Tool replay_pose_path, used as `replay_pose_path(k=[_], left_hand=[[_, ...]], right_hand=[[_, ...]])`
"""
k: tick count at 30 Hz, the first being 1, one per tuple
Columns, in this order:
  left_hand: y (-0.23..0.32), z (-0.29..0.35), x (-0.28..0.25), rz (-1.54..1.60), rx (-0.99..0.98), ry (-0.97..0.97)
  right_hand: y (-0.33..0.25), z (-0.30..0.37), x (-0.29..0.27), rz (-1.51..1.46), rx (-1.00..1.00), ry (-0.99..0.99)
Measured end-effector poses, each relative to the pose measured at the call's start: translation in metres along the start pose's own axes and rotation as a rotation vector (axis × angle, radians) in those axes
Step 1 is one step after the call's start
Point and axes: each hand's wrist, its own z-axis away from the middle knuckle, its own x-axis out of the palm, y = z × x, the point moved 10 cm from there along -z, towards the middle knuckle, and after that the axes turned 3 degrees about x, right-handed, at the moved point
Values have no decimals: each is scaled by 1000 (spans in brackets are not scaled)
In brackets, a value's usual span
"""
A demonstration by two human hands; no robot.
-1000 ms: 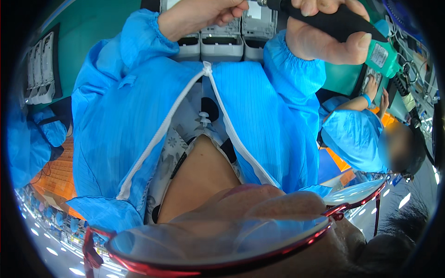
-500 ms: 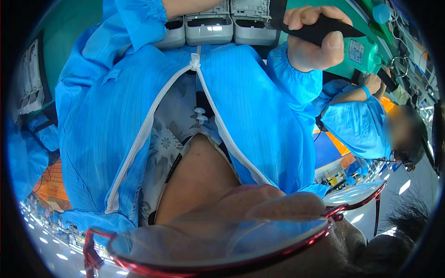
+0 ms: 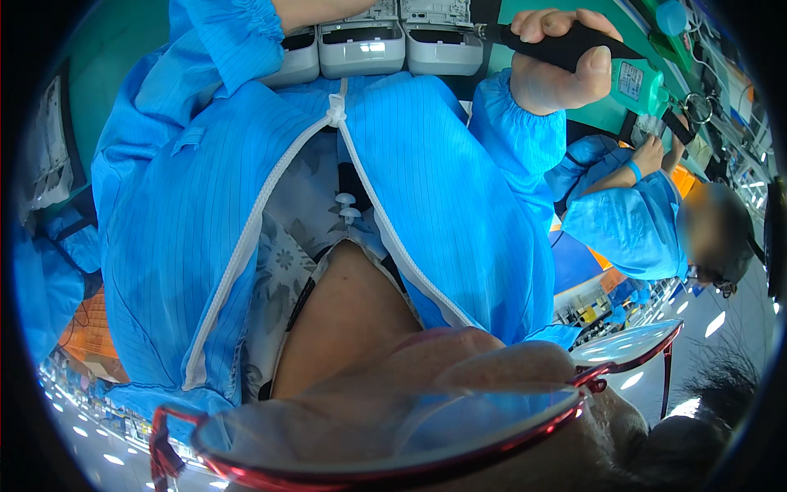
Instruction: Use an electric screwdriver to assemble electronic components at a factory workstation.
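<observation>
Across the top of the head view stand grey-white plastic housings (image 3: 362, 57) side by side, with open dark slots and lighter inner parts. My right hand (image 3: 566, 80) is wrapped round a black-handled screwdriver (image 3: 561, 47), held nearly level. Its metal end points left and reaches the upper right edge of the rightmost housing (image 3: 444, 59); whether it touches a screw is too small to tell. My left forearm (image 3: 324, 11), in a blue sleeve, crosses above the left housings, and the left hand lies beyond the top edge.
Just right of my right hand is a green labelled device (image 3: 639, 86). A co-worker in a blue smock (image 3: 627, 225) works further right, near cables and a metal ring (image 3: 698, 107). More grey parts (image 3: 51, 152) lie at the far left on the green mat (image 3: 115, 90).
My right hand and the screwdriver have shifted slightly up, its metal end now steadier at the right housing. The whole view has shifted a little. The co-worker's hands have moved slightly.
</observation>
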Motion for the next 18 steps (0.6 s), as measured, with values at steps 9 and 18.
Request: replay_pose_path(k=[9, 18], left_hand=[[-4, 7, 8, 35, -7, -26], [-6, 11, 30, 65, -12, -48]], right_hand=[[-1, 3, 0, 545, 136, -74], [23, 5, -19, 476, 237, -77]])
